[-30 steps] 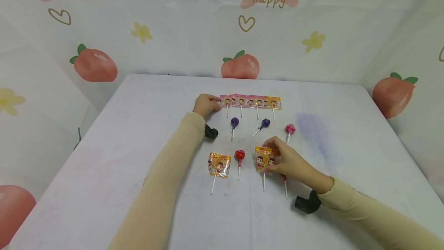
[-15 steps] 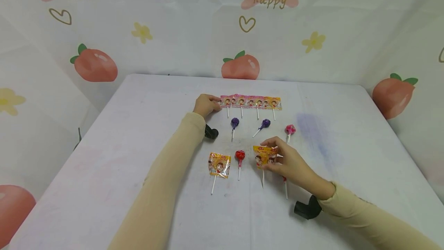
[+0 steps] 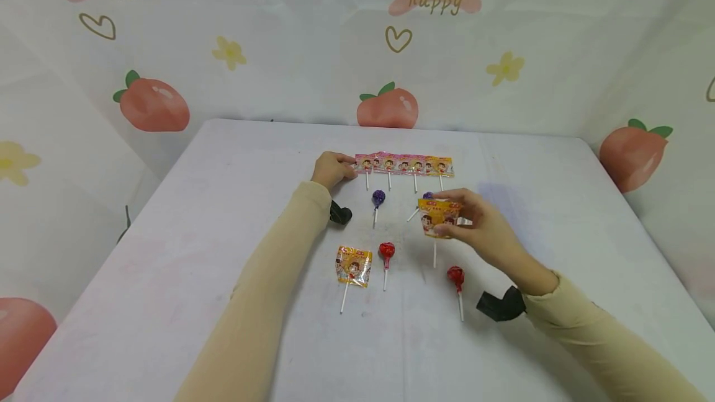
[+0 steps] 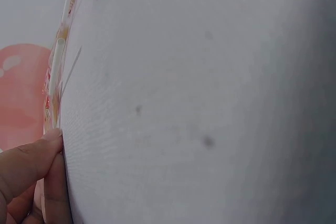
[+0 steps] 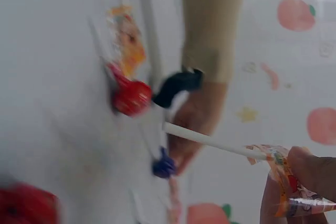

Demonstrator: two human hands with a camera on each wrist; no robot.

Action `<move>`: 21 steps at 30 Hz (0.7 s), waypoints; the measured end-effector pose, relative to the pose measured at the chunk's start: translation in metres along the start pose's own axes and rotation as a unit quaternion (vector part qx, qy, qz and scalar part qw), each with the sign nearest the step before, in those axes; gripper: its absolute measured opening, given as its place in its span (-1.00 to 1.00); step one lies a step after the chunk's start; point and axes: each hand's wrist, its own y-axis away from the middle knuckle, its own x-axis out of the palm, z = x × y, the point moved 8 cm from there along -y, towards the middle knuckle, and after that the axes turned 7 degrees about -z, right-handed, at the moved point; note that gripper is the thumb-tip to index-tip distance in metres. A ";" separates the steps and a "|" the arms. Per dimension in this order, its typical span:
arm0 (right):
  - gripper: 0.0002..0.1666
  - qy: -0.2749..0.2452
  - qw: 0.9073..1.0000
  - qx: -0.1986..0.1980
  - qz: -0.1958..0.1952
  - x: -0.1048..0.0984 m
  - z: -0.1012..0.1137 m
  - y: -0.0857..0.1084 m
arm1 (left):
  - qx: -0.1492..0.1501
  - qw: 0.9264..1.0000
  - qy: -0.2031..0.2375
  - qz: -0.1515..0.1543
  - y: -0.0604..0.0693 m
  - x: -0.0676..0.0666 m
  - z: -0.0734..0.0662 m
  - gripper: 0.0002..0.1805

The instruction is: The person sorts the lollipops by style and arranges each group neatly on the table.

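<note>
At the back of the table my left hand pinches the left edge of a row of flat-wrapped lollipops, pink packets with an orange one at the right end. In the left wrist view the thumb lies over that wrapper's edge. My right hand holds an orange-wrapped lollipop by its packet, raised off the table, its white stick pointing down. Behind it, a purple lollipop is partly covered. The pink lollipop seen earlier is mostly hidden by the right hand.
Another purple lollipop lies below the row. Nearer the front are a red lollipop, a second red lollipop and an orange-wrapped lollipop. A black wrist device sits at the right sleeve. A printed curtain hangs behind the table.
My right hand has lifted the orange-wrapped lollipop and carried it away toward the back, uncovering the right red lollipop. My left hand has stayed at the row's left end.
</note>
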 end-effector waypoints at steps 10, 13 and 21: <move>-0.35 -0.115 0.982 -0.041 -0.146 -0.074 0.018 -0.028 | 0.003 1.000 -0.004 -0.004 -0.001 0.000 0.001 -0.58; -0.34 -0.191 0.965 -0.041 -0.176 -0.090 0.013 -0.037 | 0.004 1.000 0.001 -0.004 -0.001 0.000 0.001 -0.59; -0.43 -0.341 0.919 -0.044 -0.191 -0.106 -0.015 -0.065 | 0.003 1.000 0.011 -0.002 0.000 -0.001 0.001 -0.60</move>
